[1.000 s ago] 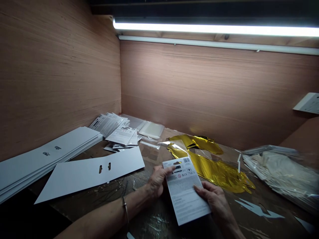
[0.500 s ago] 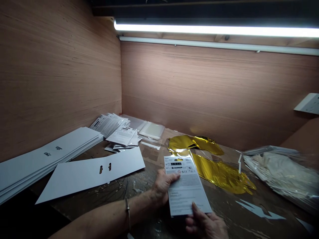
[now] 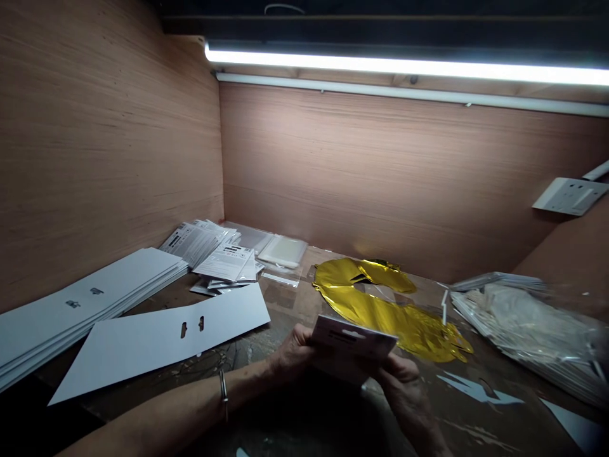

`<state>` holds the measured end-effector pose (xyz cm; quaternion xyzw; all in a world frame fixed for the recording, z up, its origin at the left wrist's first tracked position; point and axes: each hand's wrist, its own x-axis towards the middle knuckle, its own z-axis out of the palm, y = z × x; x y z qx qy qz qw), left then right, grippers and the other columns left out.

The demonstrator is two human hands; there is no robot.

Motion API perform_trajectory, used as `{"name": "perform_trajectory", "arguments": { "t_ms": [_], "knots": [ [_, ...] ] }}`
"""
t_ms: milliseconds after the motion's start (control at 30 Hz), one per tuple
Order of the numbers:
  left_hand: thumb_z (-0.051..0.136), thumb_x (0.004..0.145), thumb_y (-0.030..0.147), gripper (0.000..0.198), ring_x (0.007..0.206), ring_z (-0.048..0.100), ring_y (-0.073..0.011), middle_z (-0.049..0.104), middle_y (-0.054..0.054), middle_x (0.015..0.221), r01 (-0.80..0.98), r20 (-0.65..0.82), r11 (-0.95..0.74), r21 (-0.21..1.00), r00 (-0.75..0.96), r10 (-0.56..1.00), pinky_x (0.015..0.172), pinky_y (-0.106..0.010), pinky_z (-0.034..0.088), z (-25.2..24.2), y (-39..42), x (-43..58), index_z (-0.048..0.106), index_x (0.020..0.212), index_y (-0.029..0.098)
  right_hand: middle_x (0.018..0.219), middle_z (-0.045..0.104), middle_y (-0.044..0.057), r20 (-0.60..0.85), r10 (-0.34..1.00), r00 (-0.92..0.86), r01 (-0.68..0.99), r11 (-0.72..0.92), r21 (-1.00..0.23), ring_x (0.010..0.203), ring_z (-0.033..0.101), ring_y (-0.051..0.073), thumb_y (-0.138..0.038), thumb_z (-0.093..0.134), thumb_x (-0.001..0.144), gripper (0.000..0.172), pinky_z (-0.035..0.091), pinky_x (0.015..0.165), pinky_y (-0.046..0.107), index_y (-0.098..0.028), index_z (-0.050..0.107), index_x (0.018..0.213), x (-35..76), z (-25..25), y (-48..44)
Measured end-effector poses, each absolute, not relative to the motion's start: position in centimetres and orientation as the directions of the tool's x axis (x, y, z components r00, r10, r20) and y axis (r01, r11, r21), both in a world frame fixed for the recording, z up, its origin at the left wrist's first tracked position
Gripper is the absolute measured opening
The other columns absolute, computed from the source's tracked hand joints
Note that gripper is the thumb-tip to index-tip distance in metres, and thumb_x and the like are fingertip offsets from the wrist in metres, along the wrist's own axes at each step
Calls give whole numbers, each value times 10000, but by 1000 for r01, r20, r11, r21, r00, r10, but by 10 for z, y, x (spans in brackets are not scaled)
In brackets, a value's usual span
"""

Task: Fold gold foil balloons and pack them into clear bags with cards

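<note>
Between my two hands is a flat printed card packet (image 3: 352,337) with a hang hole, tipped so that its face looks foreshortened and dark. My left hand (image 3: 295,353) is closed on its left edge. On the right edge my right hand (image 3: 398,376) is also closed, its fingers partly hidden. Just behind the packet a gold foil balloon (image 3: 375,308) lies flat on the table. To the left rests a folded white card (image 3: 157,339) with two hang holes.
Stacked white cards (image 3: 109,279) line the left wall. Several printed packets (image 3: 223,263) and clear sleeves (image 3: 283,251) lie at the back left. Plastic bags (image 3: 528,324) are piled on the right, near white paper scraps (image 3: 480,388). A socket (image 3: 569,195) is on the right wall.
The packet has tilted from face-up to a steep angle. My right hand has moved up from its bottom edge to its right side. The view has shifted slightly right.
</note>
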<state>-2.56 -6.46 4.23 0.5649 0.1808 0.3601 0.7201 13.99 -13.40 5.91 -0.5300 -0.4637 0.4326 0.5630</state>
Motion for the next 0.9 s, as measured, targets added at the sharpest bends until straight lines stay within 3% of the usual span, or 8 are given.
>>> {"name": "perform_trajectory", "arguments": {
  "t_ms": [233, 433, 533, 633, 733, 833, 900],
  "knots": [
    [541, 659, 214, 190, 775, 555, -167, 633, -40, 811, -162, 61, 62, 985, 657, 752, 735, -230, 411, 40, -68, -28, 655, 784, 127, 656, 637, -31, 82, 971, 227, 82, 65, -995, 659, 544, 195, -283, 601, 620, 181, 424, 617, 264, -197, 661, 768, 139, 28, -133],
    [571, 638, 255, 193, 702, 556, -172, 630, -18, 714, -156, 25, 91, 983, 619, 785, 676, -243, 426, 45, -59, -18, 645, 743, 111, 747, 624, 5, 143, 965, 222, 240, 88, -967, 750, 529, 196, -286, 534, 656, 221, 423, 650, 266, -160, 620, 816, 136, 47, -127],
    [618, 586, 280, 244, 645, 570, -191, 626, -45, 674, -190, -87, 232, 954, 564, 821, 624, -284, 451, 49, -54, -5, 616, 736, 88, 700, 619, 19, 50, 975, 218, 319, -23, -947, 655, 551, 160, -303, 517, 653, 223, 439, 594, 251, -134, 615, 761, 140, 55, -115],
    [664, 519, 246, 313, 626, 580, -201, 628, -74, 667, -153, -249, 356, 922, 470, 847, 605, -302, 464, 46, -54, 3, 584, 774, 83, 543, 596, 17, -66, 967, 245, 396, -162, -904, 457, 532, 133, -347, 554, 613, 238, 425, 443, 236, -118, 609, 647, 161, 56, -101],
    [626, 564, 332, 369, 594, 587, -208, 628, -69, 647, -41, -360, 399, 916, 358, 862, 580, -320, 474, 33, -55, -2, 549, 841, 100, 650, 617, 43, -74, 895, 439, 495, -310, -811, 496, 552, 141, -408, 476, 682, 301, 416, 441, 242, -134, 590, 734, 209, 57, -87],
    [566, 601, 418, 443, 727, 588, -241, 626, -91, 814, 109, -231, 209, 972, 270, 935, 651, -348, 470, 12, -51, -20, 504, 927, 125, 922, 571, 92, 37, 717, 696, 546, -494, -676, 803, 543, 180, -368, 439, 741, 297, 420, 658, 308, -133, 534, 894, 275, 63, -74],
    [538, 618, 414, 493, 803, 567, -271, 607, -104, 895, 340, -58, -12, 940, 193, 980, 671, -381, 460, -5, -46, -37, 455, 1019, 138, 1008, 520, 94, 89, 600, 795, 528, -613, -587, 905, 492, 192, -348, 445, 756, 301, 385, 752, 377, -126, 501, 952, 314, 64, -65]
  ]
}}
